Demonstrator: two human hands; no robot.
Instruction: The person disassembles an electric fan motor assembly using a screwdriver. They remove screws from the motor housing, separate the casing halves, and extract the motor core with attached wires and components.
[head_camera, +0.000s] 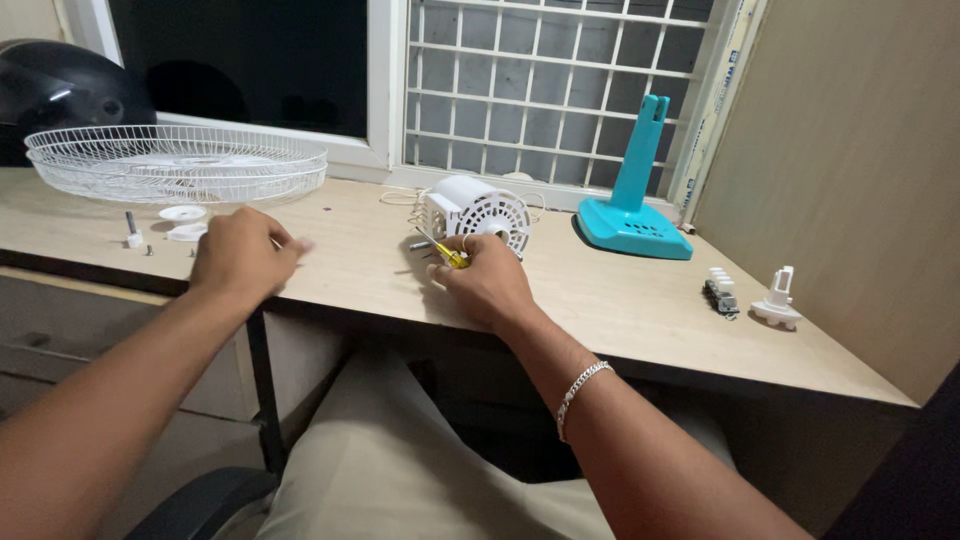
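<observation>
Got my right hand (487, 283) wrapped around a little yellow-handled screwdriver (446, 254), tip up against the white fan motor housing (477, 213) sitting mid-bench (620, 310). Left hand (240, 255) is loosely curled, knuckles up, resting on the wood near the small white caps (183, 222) and screws; can't tell if it's pinching anything. Wire fan guard (176, 162) sits behind it, teal fan stand (634, 190) off to the right.
</observation>
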